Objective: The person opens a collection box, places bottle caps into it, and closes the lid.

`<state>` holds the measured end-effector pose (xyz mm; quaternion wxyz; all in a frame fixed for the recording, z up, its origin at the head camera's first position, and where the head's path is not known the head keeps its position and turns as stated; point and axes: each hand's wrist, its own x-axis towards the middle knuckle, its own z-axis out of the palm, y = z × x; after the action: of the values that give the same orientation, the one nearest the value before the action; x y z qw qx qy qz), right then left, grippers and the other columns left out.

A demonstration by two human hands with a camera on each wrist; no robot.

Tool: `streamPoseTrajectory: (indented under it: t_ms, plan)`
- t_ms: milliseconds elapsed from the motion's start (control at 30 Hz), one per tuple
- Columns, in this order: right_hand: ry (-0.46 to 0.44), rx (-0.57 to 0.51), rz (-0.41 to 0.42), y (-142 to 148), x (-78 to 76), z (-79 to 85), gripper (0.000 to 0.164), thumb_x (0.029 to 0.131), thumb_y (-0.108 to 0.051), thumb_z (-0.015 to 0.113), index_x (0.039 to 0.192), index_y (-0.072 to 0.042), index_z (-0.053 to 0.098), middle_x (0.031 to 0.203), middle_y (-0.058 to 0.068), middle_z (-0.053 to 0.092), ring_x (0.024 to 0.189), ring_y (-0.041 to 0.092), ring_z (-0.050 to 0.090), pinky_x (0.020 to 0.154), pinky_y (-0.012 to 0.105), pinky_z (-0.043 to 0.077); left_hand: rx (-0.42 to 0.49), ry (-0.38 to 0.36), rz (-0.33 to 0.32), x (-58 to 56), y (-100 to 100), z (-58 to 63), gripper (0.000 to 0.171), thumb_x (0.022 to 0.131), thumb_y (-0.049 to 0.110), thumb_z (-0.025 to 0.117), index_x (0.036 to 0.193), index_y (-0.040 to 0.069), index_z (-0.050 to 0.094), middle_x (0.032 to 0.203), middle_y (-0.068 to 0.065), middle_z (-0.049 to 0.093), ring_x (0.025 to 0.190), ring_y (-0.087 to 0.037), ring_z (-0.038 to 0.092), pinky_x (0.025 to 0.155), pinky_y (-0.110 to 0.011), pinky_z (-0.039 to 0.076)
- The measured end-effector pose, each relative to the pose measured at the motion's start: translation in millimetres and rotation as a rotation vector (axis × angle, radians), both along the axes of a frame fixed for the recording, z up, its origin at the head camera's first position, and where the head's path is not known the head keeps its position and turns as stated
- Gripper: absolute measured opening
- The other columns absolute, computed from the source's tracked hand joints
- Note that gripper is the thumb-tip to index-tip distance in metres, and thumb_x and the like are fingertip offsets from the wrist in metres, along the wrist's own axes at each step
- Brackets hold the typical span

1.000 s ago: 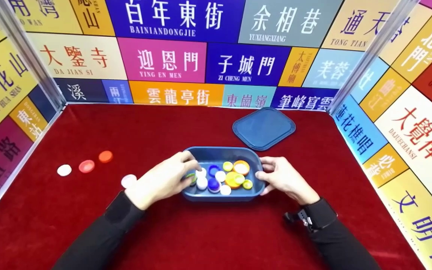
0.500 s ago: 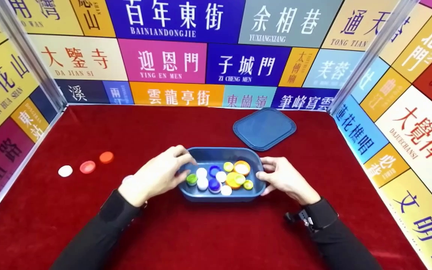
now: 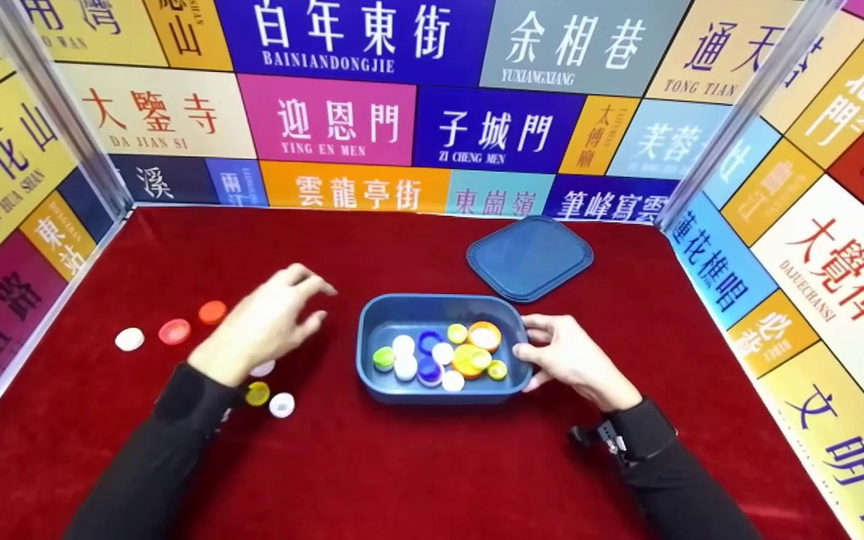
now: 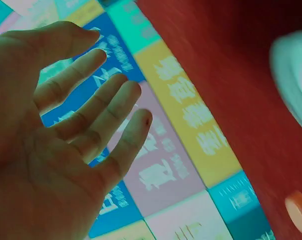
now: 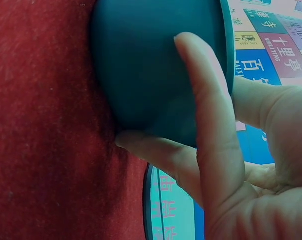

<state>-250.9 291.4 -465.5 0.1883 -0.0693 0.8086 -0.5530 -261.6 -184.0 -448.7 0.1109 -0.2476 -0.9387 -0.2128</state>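
Observation:
My left hand (image 3: 267, 319) hovers over the red cloth, left of the blue plastic box (image 3: 439, 396). Its fingers are loosely spread and hold nothing, as the left wrist view also shows for this hand (image 4: 66, 140). With thumb and fingers, my right hand (image 3: 571, 356) grips the box's right end. In the right wrist view, fingers (image 5: 210, 100) lie along the outer wall of the box (image 5: 146, 60). Inside lie several bottle caps, among them a green cap (image 3: 383, 358) at the left end, white and blue ones in the middle, and yellow and orange ones at the right.
Beyond the box lies its blue lid (image 3: 529, 259). On the left are a white cap (image 3: 130, 339), a red cap (image 3: 175, 331) and an orange-red cap (image 3: 212, 312). A yellow cap (image 3: 257, 394) and another white cap (image 3: 282, 405) lie near the left wrist. Printed panels (image 3: 327, 120) wall the table.
My left hand has left the green cap in the box and moved away to the left. The yellow and white caps near its wrist have come into view. My right hand stays on the box.

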Motion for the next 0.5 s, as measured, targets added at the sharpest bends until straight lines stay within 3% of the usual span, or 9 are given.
streamPoseTrajectory:
  t_ms: [167,500]
  plan:
    - [0.001,-0.007,-0.005,0,0.9,-0.9,0.055,0.109,-0.001,0.073,0.162,0.007,0.06,0.15,0.033,0.074,0.093,0.031,0.089,0.068,0.04,0.074,-0.002,-0.022,0.064,-8.2,-30,-10.0,0.033,0.106,0.011,0.081,0.138,0.008,0.079,0.136,-0.021,0.07,0.125,-0.044,0.071,0.11,-0.064,0.066]
    - [-0.002,-0.011,0.008,0,0.0,-0.2,0.058,0.109,-0.001,0.073,0.165,0.005,0.058,0.152,0.031,0.074,0.098,0.034,0.089,0.069,0.042,0.074,-0.024,-0.189,0.237,-16.4,-88,-26.4,0.045,0.104,0.012,0.078,0.147,0.0,0.071,0.148,-0.038,0.059,0.135,-0.063,0.058,0.111,-0.081,0.055]
